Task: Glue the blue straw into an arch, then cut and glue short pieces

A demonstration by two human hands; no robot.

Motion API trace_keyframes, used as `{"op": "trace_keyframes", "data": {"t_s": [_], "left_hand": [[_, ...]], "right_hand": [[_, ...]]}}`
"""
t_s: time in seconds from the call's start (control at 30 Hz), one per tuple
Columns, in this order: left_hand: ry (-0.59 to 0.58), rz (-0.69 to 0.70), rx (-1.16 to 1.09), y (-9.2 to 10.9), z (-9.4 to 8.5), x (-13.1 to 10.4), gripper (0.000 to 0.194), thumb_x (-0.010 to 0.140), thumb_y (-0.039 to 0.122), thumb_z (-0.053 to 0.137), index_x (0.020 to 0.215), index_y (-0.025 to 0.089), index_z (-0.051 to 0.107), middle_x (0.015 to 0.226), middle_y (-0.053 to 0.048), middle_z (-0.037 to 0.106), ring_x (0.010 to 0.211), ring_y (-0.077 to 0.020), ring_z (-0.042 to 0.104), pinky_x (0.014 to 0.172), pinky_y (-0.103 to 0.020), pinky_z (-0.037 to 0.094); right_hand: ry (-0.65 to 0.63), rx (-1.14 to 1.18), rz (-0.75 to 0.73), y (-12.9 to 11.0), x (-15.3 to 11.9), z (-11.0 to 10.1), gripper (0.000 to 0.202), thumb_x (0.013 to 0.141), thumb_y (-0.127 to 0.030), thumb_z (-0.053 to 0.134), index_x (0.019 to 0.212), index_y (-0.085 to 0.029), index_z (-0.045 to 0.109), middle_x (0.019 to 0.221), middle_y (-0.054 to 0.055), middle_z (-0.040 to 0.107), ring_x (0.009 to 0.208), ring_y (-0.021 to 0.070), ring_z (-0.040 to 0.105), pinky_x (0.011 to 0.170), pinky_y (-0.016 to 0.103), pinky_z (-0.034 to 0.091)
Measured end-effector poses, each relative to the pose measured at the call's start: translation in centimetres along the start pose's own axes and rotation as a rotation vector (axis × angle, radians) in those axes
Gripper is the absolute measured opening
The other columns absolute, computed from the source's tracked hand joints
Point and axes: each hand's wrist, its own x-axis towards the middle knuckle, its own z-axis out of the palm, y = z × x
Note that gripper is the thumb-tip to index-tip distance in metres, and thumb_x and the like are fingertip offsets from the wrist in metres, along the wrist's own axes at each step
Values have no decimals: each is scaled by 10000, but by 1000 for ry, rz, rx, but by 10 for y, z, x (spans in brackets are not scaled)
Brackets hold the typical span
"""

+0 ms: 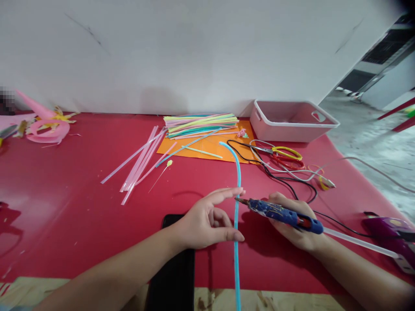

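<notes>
A long light-blue pipe cleaner (239, 172) stretches away from me, its far end bent to the left. My left hand (207, 220) holds it near the middle, with the index finger and thumb touching it at two separate spots. My right hand (298, 216) is wrapped round a blue hot glue gun (279, 214). The gun's metal nozzle points left and is at the pipe cleaner, between the left finger and thumb; I cannot tell whether they touch. A clear glue stick (359, 242) sticks out of the gun's rear.
Behind lie pipe cleaners (201, 125) on orange paper (207, 151), pink straws (142, 160) and a small yellow-tipped stem (169, 163). A pink basket (292, 129), scissors (287, 153), cables (282, 177) and a purple tool (389, 237) are to the right. A black phone (175, 276) lies under my left wrist.
</notes>
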Motion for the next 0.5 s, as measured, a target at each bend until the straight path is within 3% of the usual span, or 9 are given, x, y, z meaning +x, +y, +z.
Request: {"op": "trace_keyframes", "data": {"t_s": [0.5], "left_hand": [[4,4,-20,0,1,-1,995,712,272,895,1549,249,357,606,61,605,476,-50,475,456,-156,350]], "right_hand": [[-63,5,-52,9,-1,-3,122,874,-338,602,861,-218,624,731,46,637,592,164,575,506,284,445]]}}
